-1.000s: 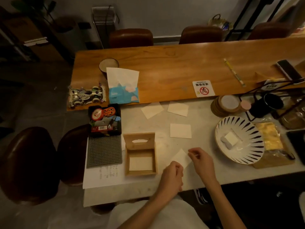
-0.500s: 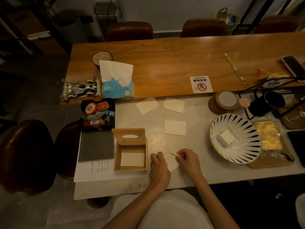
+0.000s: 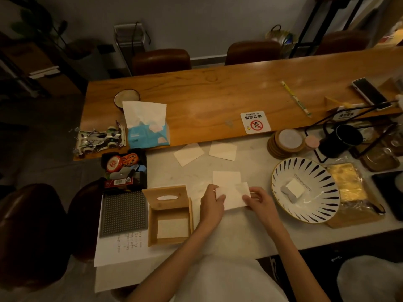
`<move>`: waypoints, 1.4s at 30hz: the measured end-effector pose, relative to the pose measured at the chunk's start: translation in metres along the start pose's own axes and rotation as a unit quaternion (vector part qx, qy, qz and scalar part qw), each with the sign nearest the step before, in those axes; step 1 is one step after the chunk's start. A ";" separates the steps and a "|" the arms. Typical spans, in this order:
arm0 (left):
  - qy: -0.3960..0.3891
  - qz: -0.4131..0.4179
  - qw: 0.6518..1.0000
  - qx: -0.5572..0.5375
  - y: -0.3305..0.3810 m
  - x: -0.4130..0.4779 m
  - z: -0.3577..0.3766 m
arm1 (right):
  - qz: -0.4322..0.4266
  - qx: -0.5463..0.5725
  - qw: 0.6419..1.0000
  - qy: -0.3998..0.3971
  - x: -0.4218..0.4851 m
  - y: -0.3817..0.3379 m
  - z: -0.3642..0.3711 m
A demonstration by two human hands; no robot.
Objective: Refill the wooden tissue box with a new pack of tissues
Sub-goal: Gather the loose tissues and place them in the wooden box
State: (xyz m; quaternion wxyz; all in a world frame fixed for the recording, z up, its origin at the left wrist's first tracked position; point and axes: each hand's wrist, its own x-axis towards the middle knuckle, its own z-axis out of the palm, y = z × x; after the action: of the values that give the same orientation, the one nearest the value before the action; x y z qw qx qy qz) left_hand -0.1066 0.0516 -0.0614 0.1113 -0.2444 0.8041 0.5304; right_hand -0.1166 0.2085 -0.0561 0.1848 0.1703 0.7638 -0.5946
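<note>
The wooden tissue box stands open near the table's front edge, its slotted lid tipped up at the back and one folded tissue lying inside. Just right of it, my left hand and my right hand hold a folded white tissue by its two ends, slightly above the table. Behind it lies another folded tissue, with two more folded tissues farther back. A blue tissue pack with a sheet sticking up sits on the wooden counter at the back left.
Left of the box lie a grey studded mat, a printed sheet and a black tray of small items. A toy car sits behind. To the right stand a striped plate, coasters and a black mug.
Both hands have lifted the tissue off the table and now hold it spread between them; before, they were pressing and folding it flat on the surface.
</note>
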 end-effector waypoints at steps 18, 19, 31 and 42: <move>0.075 -0.063 0.976 0.194 0.004 0.078 0.035 | 0.074 -0.288 0.946 0.132 0.081 0.002 0.058; 0.070 -0.066 0.979 0.180 0.004 0.079 0.033 | 0.087 -0.273 0.950 0.121 0.083 0.002 0.057; 0.066 -0.084 0.994 -0.005 0.030 0.096 0.017 | 0.021 -0.128 0.986 0.105 0.105 -0.016 0.037; 0.202 -0.113 0.972 -0.035 0.068 0.175 0.034 | -0.019 -0.210 0.963 0.167 0.169 -0.055 0.070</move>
State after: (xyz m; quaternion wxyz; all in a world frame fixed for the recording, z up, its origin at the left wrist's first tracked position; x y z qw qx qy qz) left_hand -0.2937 0.0555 -0.0977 -0.0026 -0.4389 0.7585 0.4818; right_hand -0.2854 0.1340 -0.1078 0.0748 0.2107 0.8943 -0.3875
